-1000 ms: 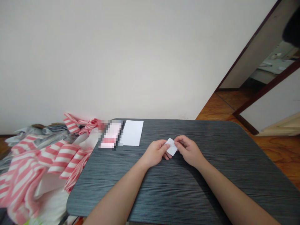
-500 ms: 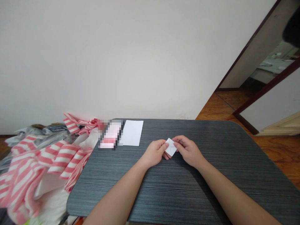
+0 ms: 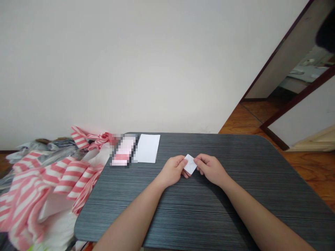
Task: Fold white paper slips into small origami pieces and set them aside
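Note:
A small folded square of white paper (image 3: 190, 165) is held over the table, turned so that one corner points away from me. Crease lines show on its upper face. My left hand (image 3: 173, 170) pinches its left corner, thumb on top and fingers curled underneath. At the right corner, my right hand (image 3: 210, 168) grips the paper between thumb and index finger, its other fingers curled in. The underside of the paper is hidden.
A dark wood-grained table (image 3: 125, 209) lies under my hands. Toward its back left are a stack of white paper (image 3: 148, 148) and a pixelated phone-like object (image 3: 124, 150). Red-and-white striped cloth (image 3: 65, 174) is heaped on the left. A pale wall (image 3: 143, 69) rises behind.
My right hand has shifted slightly, its index finger drawn back from the paper's top edge to the right corner. My left hand has stayed almost still.

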Available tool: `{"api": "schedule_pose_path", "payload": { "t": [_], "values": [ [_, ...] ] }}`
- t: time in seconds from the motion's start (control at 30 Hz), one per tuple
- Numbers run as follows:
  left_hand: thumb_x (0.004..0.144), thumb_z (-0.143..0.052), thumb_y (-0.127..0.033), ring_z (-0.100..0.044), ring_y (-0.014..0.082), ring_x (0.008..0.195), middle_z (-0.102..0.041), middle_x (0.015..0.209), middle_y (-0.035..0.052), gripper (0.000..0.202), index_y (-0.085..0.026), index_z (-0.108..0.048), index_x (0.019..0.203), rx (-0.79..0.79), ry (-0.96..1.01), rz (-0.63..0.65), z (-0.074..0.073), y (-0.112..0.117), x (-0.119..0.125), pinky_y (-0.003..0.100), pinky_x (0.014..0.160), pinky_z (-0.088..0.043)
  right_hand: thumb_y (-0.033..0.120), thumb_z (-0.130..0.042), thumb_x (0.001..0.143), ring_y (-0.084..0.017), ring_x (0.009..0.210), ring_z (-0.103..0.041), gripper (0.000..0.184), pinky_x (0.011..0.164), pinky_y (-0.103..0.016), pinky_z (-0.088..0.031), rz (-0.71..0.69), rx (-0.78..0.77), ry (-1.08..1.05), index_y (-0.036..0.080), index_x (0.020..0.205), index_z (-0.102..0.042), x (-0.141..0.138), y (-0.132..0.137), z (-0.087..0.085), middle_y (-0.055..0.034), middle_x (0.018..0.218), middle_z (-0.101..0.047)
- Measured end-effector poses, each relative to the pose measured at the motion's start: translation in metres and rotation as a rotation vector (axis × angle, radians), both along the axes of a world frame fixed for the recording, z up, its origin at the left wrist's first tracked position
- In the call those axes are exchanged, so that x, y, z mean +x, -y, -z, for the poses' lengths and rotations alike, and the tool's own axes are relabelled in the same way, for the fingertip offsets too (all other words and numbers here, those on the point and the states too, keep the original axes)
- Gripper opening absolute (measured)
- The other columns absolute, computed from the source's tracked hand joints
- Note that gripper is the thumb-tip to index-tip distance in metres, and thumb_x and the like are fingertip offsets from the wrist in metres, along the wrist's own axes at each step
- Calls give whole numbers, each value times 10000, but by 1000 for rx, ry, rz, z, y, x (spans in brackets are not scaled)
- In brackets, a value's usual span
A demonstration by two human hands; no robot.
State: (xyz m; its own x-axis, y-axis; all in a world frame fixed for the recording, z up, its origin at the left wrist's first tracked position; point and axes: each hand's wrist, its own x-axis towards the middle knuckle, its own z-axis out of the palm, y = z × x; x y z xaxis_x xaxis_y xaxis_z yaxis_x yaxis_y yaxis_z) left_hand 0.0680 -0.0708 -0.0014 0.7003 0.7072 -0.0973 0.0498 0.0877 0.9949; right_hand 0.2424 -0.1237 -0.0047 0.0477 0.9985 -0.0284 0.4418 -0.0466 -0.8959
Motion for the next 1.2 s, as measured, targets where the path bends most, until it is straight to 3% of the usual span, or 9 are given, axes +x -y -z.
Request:
{"api": "schedule_pose_path", "payload": {
  "t": [0.73,1.2],
  "values": [
    [829,-469,-419,-594,117,556,-629,720,50,314,-120,-563,835,51,-55,16,3,0,-1,222,518,-469,358,-473,855,-98,447,-464,265,476,-219,-360,-45,9,-15,184,658,-507,-2,2,-2,41,503,-501],
    [828,-466,-410,-576,124,546,-617,618,27,322,-128,-594,740,126,-117,26,-1,2,-4,212,507,-428,355,-486,847,-97,448,-444,245,472,-219,-352,-113,3,-28,182,675,-510,-4,3,-1,41,491,-497]
  ]
}}
